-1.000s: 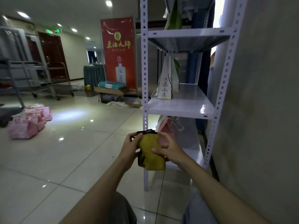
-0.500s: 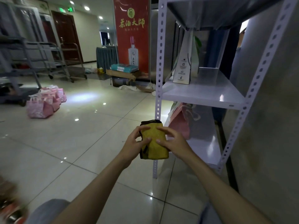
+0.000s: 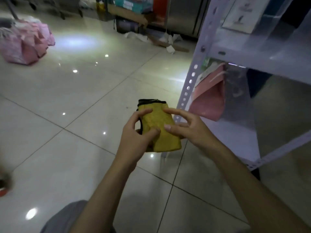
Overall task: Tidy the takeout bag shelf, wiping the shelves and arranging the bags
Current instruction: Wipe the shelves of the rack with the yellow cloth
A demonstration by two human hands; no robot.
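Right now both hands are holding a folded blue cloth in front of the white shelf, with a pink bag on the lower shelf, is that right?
Not quite: the cloth is yellow with a black edge, not blue, as the head view shows. The left hand and right hand do hold it in front of the white shelf, pink bag on the lower shelf.

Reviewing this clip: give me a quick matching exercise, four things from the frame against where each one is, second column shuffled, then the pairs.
Things:
1. yellow cloth
2. pink bag
3. pile of pink bags
4. white bag

Places:
A. on the floor, far left
B. on the upper shelf in view
C. held between both hands
D. on the shelf below, behind the post

Pairs: 1-C, 2-D, 3-A, 4-B
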